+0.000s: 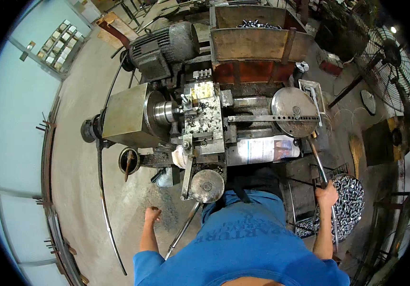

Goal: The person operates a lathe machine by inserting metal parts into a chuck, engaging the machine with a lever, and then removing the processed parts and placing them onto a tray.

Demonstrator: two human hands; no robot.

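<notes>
My right hand (327, 195) is wrapped round a long steel lever (319, 161) that slants down from a round metal disc (294, 112) on the lathe's right side. Away from the machine, my left hand (152, 214) hangs over the floor with its fingers curled; what they hold, if anything, is hidden. To its right a second lever (184, 229) runs down from a smaller round disc (207, 186). The lathe's chuck (163, 113) faces a chip-strewn tool slide (204, 117). A perforated bar (271, 118) reaches from the slide across the larger disc.
Behind the lathe stand a greasy motor (162, 45) and a rusty bin (257, 45) with small metal parts. A basket of metal pieces (350, 202) sits beside my right arm. Further right is a fan (391, 59). At left, a long rod (106, 214) hangs by the machine.
</notes>
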